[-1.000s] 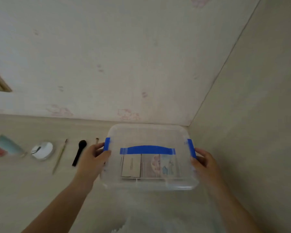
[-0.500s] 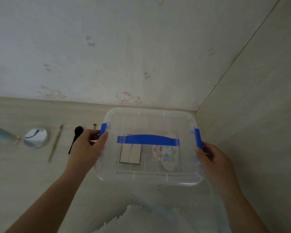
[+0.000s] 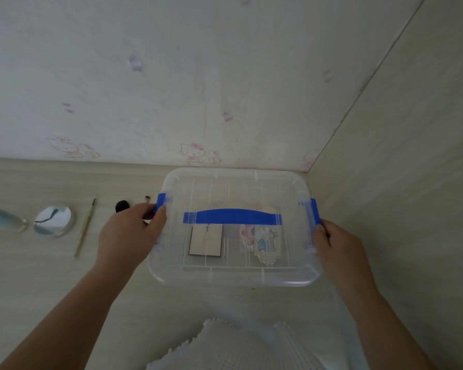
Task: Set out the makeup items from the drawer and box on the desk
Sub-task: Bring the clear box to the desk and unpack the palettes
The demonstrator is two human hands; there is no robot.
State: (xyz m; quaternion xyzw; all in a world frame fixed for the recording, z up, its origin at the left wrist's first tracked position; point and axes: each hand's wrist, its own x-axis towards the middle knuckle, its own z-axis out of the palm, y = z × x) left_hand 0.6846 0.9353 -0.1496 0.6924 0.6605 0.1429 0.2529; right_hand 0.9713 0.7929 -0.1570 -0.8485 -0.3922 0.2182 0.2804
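Observation:
A clear plastic box [image 3: 233, 276] with a lid, a blue handle [image 3: 231, 216] and blue side clips stands on the desk in the corner. My left hand [image 3: 130, 233] grips its left side at the left clip [image 3: 161, 205]. My right hand [image 3: 340, 249] grips the right side at the right clip [image 3: 316, 212]. Through the lid I see a flat square compact [image 3: 205, 240] and a clear packet with a coloured picture [image 3: 262, 243]. The lid is on.
On the desk to the left lie a round mirror [image 3: 53, 221], a thin stick tool [image 3: 84, 228], a black brush [image 3: 122, 205] partly behind my left hand, and a teal tube [image 3: 0, 217]. Walls close the back and the right side. White knit cloth [image 3: 225, 345] is at the bottom.
The view has shifted; the box now sits nearer and larger in the frame. Both hands have stayed on the box's sides at the blue clips.

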